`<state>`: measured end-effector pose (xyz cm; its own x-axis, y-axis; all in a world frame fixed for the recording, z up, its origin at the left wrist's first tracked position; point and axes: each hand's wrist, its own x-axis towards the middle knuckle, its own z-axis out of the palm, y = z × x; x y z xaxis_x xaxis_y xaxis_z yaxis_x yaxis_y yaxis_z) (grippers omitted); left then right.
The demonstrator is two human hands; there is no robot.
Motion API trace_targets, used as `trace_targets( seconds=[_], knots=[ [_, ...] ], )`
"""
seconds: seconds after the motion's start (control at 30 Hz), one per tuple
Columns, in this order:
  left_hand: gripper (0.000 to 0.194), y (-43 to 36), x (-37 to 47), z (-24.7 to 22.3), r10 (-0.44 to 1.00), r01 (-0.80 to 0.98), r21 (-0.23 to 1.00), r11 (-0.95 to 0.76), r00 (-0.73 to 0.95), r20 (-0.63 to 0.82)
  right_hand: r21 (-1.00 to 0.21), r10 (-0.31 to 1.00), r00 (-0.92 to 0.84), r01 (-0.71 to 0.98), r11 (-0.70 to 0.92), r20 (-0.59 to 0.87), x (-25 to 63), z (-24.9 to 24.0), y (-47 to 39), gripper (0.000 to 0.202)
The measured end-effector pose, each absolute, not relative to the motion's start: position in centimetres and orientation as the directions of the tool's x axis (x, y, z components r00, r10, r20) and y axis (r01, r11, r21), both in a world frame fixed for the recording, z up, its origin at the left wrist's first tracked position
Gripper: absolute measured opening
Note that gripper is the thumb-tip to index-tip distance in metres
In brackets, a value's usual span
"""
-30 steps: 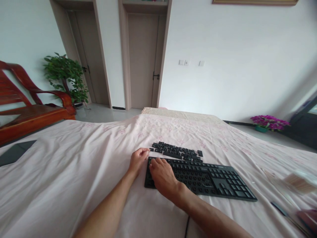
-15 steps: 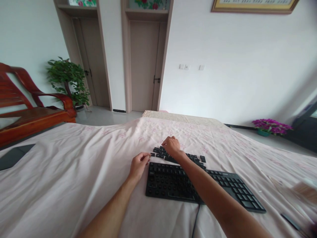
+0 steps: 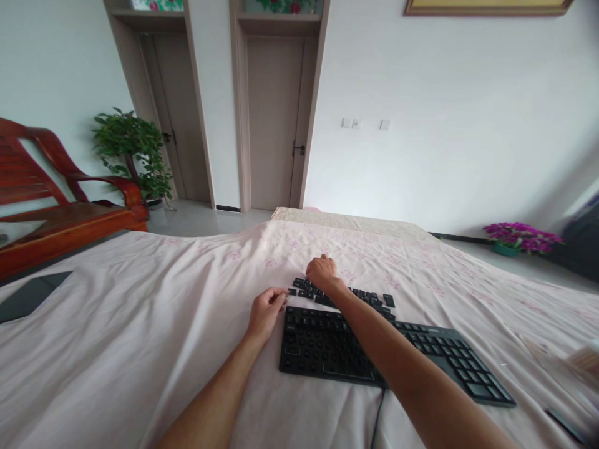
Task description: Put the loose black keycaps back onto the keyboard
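Observation:
A black keyboard (image 3: 327, 349) lies on the pale pink cloth, with many keys off its left and middle part, while keys remain along its top row and right side. Several loose black keycaps (image 3: 299, 284) are gathered just beyond its back edge. My left hand (image 3: 266, 312) is closed in a pinch at a single keycap (image 3: 292, 292) at the left end of the group. My right hand (image 3: 322, 270) reaches across the keyboard to the back of the loose keycaps. Its fingers are curled down, and whatever they hold is hidden behind the hand.
A cable (image 3: 378, 418) runs from the keyboard's front edge. A dark flat object (image 3: 35, 294) lies at the left, and a thin dark item (image 3: 565, 425) at the lower right. A wooden chair (image 3: 70, 187) and a plant (image 3: 133, 149) stand beyond the cloth.
The view has shifted slightly, so most things sit a little further right. My right hand has drawn slightly in among the keycaps; my left hand stays by the same keycap.

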<state>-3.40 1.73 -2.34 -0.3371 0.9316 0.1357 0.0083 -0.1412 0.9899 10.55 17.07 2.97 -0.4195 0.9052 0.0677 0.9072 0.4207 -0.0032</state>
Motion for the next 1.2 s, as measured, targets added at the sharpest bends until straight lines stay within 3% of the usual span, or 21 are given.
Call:
trace_targets(
  seconds=[0.43, 0.63, 0.73, 0.83, 1.2],
  knots=[
    [0.029, 1.6, -3.5, -2.4, 0.934, 0.001, 0.99, -0.144, -0.33, 0.136, 0.017, 0.898, -0.433, 0.901, 0.433, 0.082, 9.7, 3.5, 16.3, 0.015],
    [0.03, 1.6, -3.5, -2.6, 0.933, -0.016, 0.988, -0.154, -0.331, 0.141, -0.069, 0.851, -0.48, 0.862, 0.503, 0.213, 11.7, 5.7, 12.3, 0.024],
    [0.03, 1.6, -3.4, -2.6, 0.933, -0.032, 0.987, -0.158, -0.333, 0.139, -0.198, 0.782, -0.511, 0.777, 0.597, 0.356, 13.4, 5.6, 8.7, 0.02],
    [0.03, 1.5, -3.3, -2.5, 0.933, -0.042, 0.987, -0.157, -0.332, 0.134, -0.244, 0.712, -0.561, 0.686, 0.686, 0.423, 15.0, 4.4, 4.8, 0.015],
    [0.029, 1.2, -3.3, -2.4, 0.931, -0.035, 0.985, -0.168, -0.334, 0.147, -0.091, 0.639, -0.642, 0.672, 0.735, 0.424, 15.2, 2.0, -0.1, 0.009]
  ],
)
